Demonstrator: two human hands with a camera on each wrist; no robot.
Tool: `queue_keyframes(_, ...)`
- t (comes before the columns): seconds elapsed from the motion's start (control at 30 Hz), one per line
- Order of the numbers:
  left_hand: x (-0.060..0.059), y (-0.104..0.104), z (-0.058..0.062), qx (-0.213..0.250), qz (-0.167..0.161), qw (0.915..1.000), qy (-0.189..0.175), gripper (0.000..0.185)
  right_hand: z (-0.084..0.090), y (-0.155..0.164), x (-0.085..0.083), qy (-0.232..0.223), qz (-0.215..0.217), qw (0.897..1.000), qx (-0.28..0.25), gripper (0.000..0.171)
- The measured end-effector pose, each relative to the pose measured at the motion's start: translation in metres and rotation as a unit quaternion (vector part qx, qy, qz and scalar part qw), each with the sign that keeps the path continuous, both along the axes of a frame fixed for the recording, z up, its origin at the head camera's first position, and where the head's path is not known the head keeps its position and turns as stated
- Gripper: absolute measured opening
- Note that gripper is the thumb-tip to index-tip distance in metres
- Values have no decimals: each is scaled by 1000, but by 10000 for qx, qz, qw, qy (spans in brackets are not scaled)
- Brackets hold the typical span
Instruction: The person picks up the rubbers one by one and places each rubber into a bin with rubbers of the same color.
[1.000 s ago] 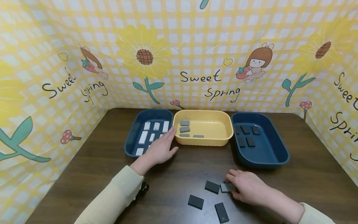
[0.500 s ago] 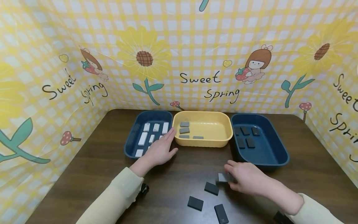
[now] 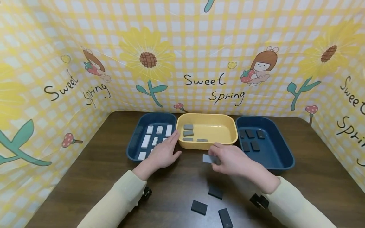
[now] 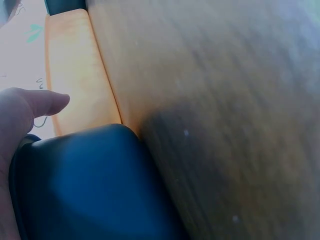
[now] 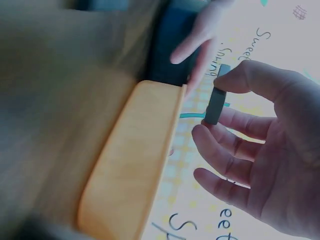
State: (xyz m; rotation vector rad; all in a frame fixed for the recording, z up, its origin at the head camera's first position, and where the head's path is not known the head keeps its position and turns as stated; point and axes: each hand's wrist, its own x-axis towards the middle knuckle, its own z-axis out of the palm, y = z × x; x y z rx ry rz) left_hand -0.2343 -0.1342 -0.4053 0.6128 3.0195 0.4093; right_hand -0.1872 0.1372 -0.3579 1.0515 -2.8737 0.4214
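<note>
My right hand [image 3: 233,161] pinches a small flat grey block [image 3: 209,158] between thumb and fingers, just in front of the yellow tray [image 3: 225,129]. The right wrist view shows the block [image 5: 216,100] edge-on, held clear of the table. My left hand [image 3: 162,154] lies over the near right part of the left blue tray [image 3: 132,148], its straight fingertips at the rim where it meets the yellow tray; it covers some white blocks. Several grey blocks [image 3: 188,133] lie at the left inside the yellow tray. Three black blocks [image 3: 199,207] lie on the table nearby.
White blocks [image 3: 146,141] lie in the left blue tray. The right blue tray [image 3: 276,155] has several black blocks [image 3: 255,146] at its left. All three trays stand side by side along the back of the wooden table [image 3: 171,190], before a checked cloth backdrop [image 3: 211,41].
My right hand has lifted the grey block from beside the black blocks and carried it forward and left, up to the yellow tray's front. The left hand stays in place.
</note>
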Motion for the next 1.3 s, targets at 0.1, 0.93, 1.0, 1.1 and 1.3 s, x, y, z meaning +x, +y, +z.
queue_keyframes(0.1, 1, 1, -1, 33, 3, 10000, 2, 76, 6, -14, -13, 95, -195, 9997, -128, 24)
queue_keyframes(0.93, 3, -3, -3, 90, 23, 10000, 22, 75, -30, -41, -108, -297, -2365, 9695, -563, 28)
queue_keyframes(1.0, 3, -3, -2, 107, 16, 9999, 26, 75, -33, -41, -110, -359, -2359, 9696, -545, 29)
queue_keyframes(1.1, 4, -3, -1, 91, -7, 10000, 30, 74, -37, -41, -112, -519, -2338, 9692, -571, 30)
queue_keyframes(1.3, 2, -2, -2, 127, -67, 9999, 97, 75, -39, -42, -120, -854, -2379, 9656, -603, 28)
